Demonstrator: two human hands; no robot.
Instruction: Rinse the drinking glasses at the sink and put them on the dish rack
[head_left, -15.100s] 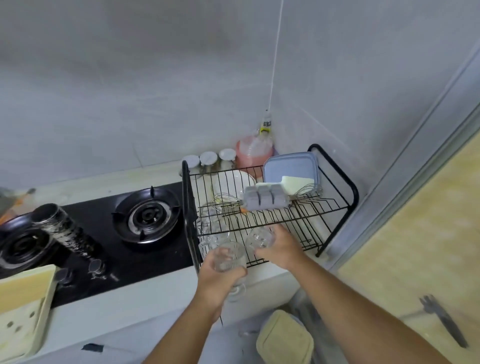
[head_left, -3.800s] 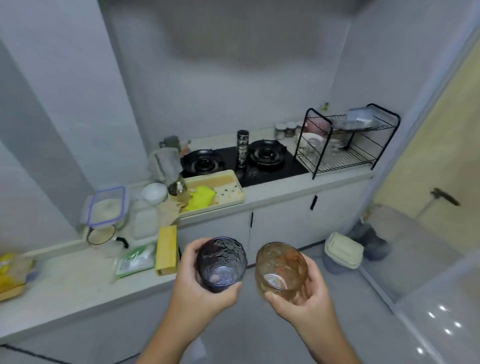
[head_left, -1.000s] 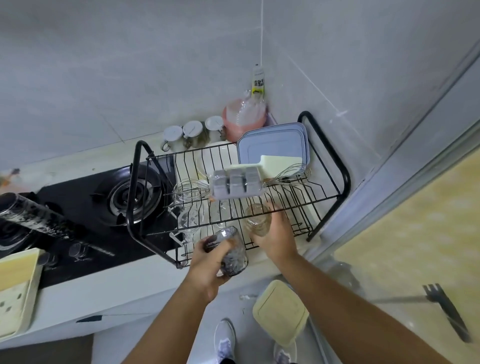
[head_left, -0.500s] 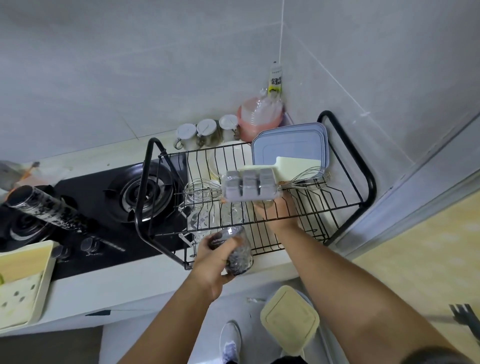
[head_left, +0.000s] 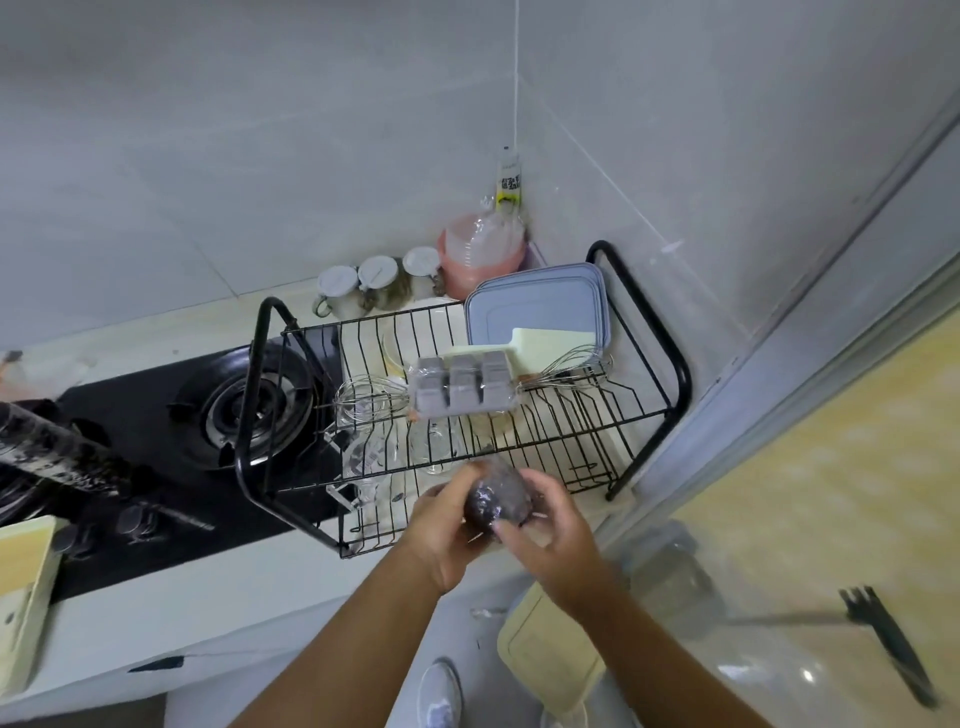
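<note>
Two hands grip the dark glass at the dish rack's front edge.
Left hand and right hand curl round it; axis tilted, mouth end unclear; bare lower wires beyond.

I see a gas burner left, three lidded jars by the wall, pink jug in the corner, grey compartment tray beside a wire whisk, cream lid on floor.

Nothing legible, honestly. The bottle behind the dish rack has a dark-printed label, but it's too blurry.
</note>
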